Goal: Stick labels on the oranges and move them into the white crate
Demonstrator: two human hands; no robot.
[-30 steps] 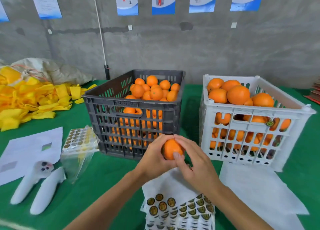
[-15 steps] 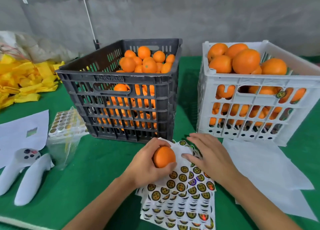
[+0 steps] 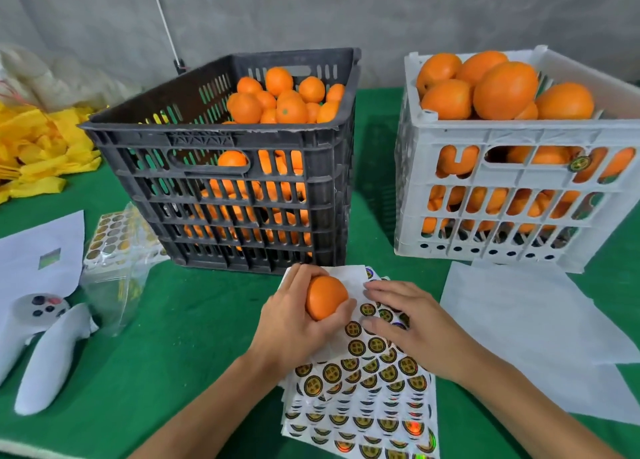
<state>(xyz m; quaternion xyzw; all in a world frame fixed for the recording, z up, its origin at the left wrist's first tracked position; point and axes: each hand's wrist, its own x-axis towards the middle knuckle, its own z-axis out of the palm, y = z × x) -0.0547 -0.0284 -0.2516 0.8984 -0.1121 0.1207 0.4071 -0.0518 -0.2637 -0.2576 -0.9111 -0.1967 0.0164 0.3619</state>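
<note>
The green cloth-covered bench [image 3: 180, 337] carries a black slatted plastic crate [image 3: 242, 167] of unlabelled fruit and, right of it, the white slatted plastic crate [image 3: 502, 195], heaped to the rim, so a new one may roll off. The fanned sheets of round gold-and-black labels [image 3: 363, 389] are thin and floppy, best peeled by an edge. The left hand [image 3: 294, 323] grips a firm, smooth round orange [image 3: 325, 297] over them; the right hand [image 3: 412, 323] lies flat, fingers straight, pressing the labels
</note>
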